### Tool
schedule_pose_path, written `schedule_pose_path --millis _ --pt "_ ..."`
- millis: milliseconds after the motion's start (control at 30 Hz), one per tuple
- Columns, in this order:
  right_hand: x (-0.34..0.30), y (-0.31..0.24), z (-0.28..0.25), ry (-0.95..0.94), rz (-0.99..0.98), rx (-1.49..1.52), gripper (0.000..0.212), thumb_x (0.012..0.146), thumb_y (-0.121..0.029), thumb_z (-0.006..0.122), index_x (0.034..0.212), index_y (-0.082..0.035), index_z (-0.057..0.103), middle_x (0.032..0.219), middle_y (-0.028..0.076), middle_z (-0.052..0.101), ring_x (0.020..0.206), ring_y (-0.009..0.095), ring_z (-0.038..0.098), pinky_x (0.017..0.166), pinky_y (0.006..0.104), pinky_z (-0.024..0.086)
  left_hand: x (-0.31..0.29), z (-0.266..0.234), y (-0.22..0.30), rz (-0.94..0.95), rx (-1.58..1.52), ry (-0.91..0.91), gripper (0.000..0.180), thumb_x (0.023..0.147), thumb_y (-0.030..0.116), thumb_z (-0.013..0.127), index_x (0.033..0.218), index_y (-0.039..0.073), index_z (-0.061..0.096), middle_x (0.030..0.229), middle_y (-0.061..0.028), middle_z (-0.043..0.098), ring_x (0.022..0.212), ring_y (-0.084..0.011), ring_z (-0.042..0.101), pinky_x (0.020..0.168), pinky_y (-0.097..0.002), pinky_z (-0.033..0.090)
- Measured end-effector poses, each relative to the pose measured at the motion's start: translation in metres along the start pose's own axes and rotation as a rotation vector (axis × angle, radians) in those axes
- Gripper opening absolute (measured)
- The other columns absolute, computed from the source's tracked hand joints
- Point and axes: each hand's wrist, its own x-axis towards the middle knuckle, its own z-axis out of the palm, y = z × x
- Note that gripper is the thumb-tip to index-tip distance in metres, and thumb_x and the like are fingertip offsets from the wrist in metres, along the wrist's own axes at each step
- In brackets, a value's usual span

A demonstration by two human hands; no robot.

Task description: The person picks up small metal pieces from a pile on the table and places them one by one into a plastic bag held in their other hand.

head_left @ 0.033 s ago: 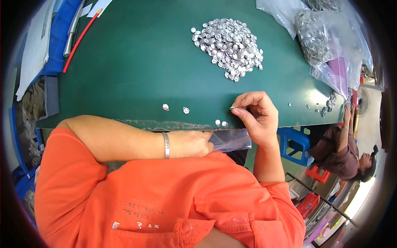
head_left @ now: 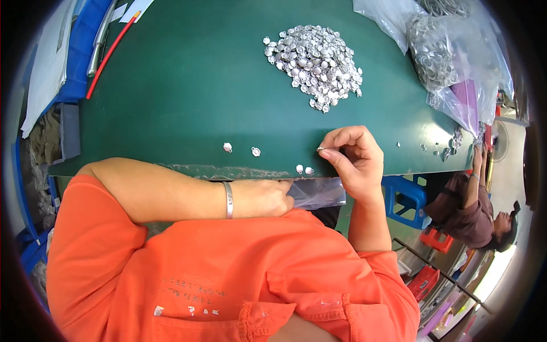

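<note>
My right hand [head_left: 356, 159] is raised just over the table's near edge, its thumb and forefinger pinching a small silvery metal piece [head_left: 320, 149]. My left hand [head_left: 265, 198] is closed at the table edge, on a clear plastic bag [head_left: 319, 192] that hangs below the edge; its fingertips are partly hidden. Two small round metal charms with loops [head_left: 304, 170] lie by the edge between my hands. Farther left on the table are another charm [head_left: 228, 147] and a looped one [head_left: 256, 151]. A heap of similar silvery charms [head_left: 319, 62] sits beyond my right hand.
Clear bags of metal parts [head_left: 436, 57] stand at the far right of the green table [head_left: 171, 102]. Loose bits [head_left: 447, 153] lie at its right end, near another person [head_left: 473, 205]. A red pencil-like stick [head_left: 113, 54] and a blue tray [head_left: 81, 62] are at left; a blue stool [head_left: 405, 200] stands below.
</note>
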Motion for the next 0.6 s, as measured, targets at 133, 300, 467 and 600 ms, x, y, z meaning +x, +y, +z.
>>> schedule_pose_path --millis 133,300,467,600 --pt "0.001 0.000 -0.001 -0.029 -0.010 0.036 0.024 0.082 0.015 0.063 0.097 0.001 0.049 0.089 0.011 0.064 0.082 0.013 0.061 0.074 0.0261 0.051 -0.002 0.004 -0.001 -0.015 0.017 0.016 0.022 0.076 0.016 0.058 0.078 -0.006 0.058 0.106 -0.0338 0.056 0.092 -0.0424 0.063 0.077 -0.0426 0.054" --pt "0.007 -0.001 0.009 -0.068 -0.032 -0.159 0.019 0.080 0.015 0.064 0.086 -0.001 0.055 0.081 0.007 0.066 0.076 0.011 0.061 0.069 0.0251 0.052 0.000 0.009 -0.003 0.088 0.117 0.136 0.020 0.078 0.015 0.058 0.073 -0.005 0.058 0.096 -0.0289 0.058 0.081 -0.0399 0.062 0.070 -0.0438 0.052" --pt "0.034 -0.009 0.046 -0.280 -0.373 -0.534 0.017 0.072 0.008 0.066 0.084 -0.003 0.061 0.080 0.013 0.065 0.071 0.031 0.063 0.063 0.0375 0.052 0.007 0.006 -0.001 -0.086 -0.195 -0.026 0.019 0.082 0.013 0.055 0.075 -0.004 0.060 0.087 -0.0238 0.060 0.074 -0.0361 0.062 0.066 -0.0445 0.050" --pt "0.045 -0.010 0.027 -0.177 -0.414 -0.569 0.021 0.074 0.011 0.060 0.090 -0.002 0.066 0.088 0.012 0.067 0.078 0.029 0.064 0.070 0.0355 0.053 -0.001 0.015 -0.005 0.005 -0.027 0.173 0.019 0.080 0.015 0.056 0.075 -0.003 0.061 0.088 -0.0252 0.060 0.078 -0.0352 0.064 0.066 -0.0454 0.051"
